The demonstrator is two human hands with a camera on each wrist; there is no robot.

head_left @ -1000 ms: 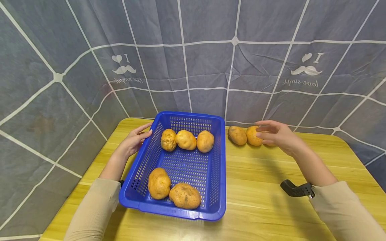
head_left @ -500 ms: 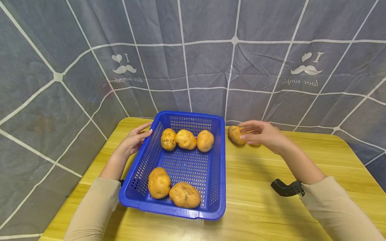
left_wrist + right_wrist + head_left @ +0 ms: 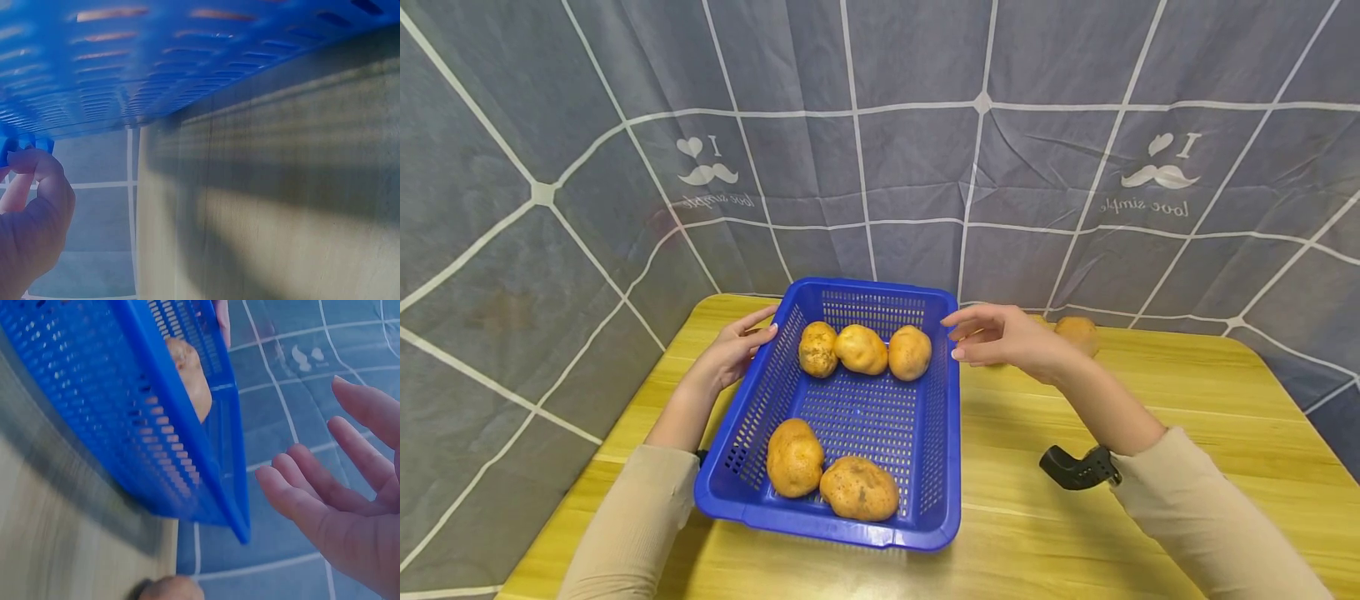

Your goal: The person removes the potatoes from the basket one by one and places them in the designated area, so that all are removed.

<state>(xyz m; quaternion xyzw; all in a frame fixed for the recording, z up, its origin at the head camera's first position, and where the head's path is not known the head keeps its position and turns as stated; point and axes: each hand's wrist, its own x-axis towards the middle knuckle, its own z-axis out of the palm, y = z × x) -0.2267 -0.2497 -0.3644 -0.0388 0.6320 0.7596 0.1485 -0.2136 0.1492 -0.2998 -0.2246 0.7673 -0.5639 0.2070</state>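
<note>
A blue perforated plastic basket (image 3: 820, 527) stands on the table. At its far end lie three potatoes, the rightmost potato (image 3: 910, 353) close to the right wall. Near the front lie a rounder potato (image 3: 795, 458) and a long potato (image 3: 860, 489). My left hand (image 3: 730, 354) grips the basket's left rim, its thumb and fingers at the rim in the left wrist view too. Beside the right rim, my right hand (image 3: 1007, 342) has loosely extended fingers, with nothing between them in the right wrist view. Its fingertips overlap the rim in the head view.
Right of the basket, a potato (image 3: 1078, 333) sits at the back of the wooden table (image 3: 1037, 533), partly behind the right hand, which hides most of the others there. A grey curtain (image 3: 917, 167) with white lines hangs behind and to the left.
My right hand has moved left, from over the potatoes on the table to the basket's right rim. The left hand, the basket and its potatoes have stayed in place.
</note>
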